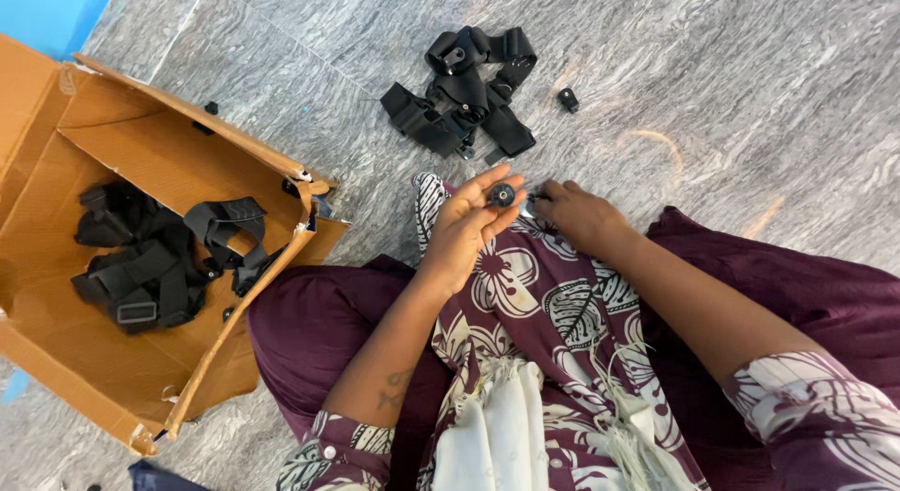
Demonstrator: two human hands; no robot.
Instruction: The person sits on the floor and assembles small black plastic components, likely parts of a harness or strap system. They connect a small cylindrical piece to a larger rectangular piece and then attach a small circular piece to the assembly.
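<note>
So the left hand (464, 230) is raised, palm up, w/ a small black round knob (502, 195) pinched between thumb and fingertips. The right hand (579, 215) lies low on the patterned cloth (525, 294) over the lap, fingers curled near a small shiny metal part (530, 208); I cannot tell if it really grips it or only touches, the part is half hidden.

As for progress, judged only from how things lie: the cardboard box (141, 153) on the left has several black strap pieces (141, 266) inside, approx. a small heap, maybe sorted or finished ones, maybe still waiting; this is not clear. One more strap bundle (464, 92) lies on the grey stone floor (731, 88) just ahead of the hands, apart from the box. A small black clip (568, 99) lies alone, right of that bundle, and another tiny black piece sits on the box flap.

It looks like mid-work to me: one knob is in hand, one bundle plus loose bits are outside the box.
</note>
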